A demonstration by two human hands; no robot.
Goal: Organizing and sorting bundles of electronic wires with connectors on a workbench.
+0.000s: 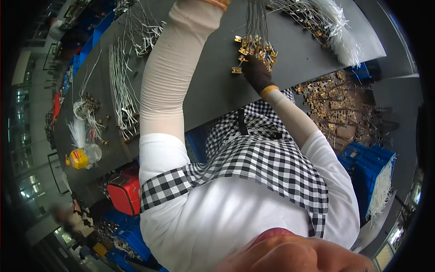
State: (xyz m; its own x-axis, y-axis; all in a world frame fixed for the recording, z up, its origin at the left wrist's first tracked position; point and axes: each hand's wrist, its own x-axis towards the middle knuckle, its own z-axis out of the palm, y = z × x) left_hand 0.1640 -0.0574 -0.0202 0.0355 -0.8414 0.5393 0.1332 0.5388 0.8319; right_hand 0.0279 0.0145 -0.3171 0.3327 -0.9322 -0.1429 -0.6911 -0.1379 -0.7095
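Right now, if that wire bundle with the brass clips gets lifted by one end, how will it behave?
The wire bundle would probably hang floppy: its strands are thin and long. The brass clips clustered at one end likely make that end heavier, so it may swing. Clips look loosely bunched, so they could snag each other. The right hand rests beside them.

Single head view, steeply down over torso (235, 199), perhaps tilted, close.

We've got our right hand (257, 72) in a dark glove on a bunch of brass terminals (254, 47) on the grey table (213, 86). Left arm reaches up out of view. White wires (121, 86) lie off left.
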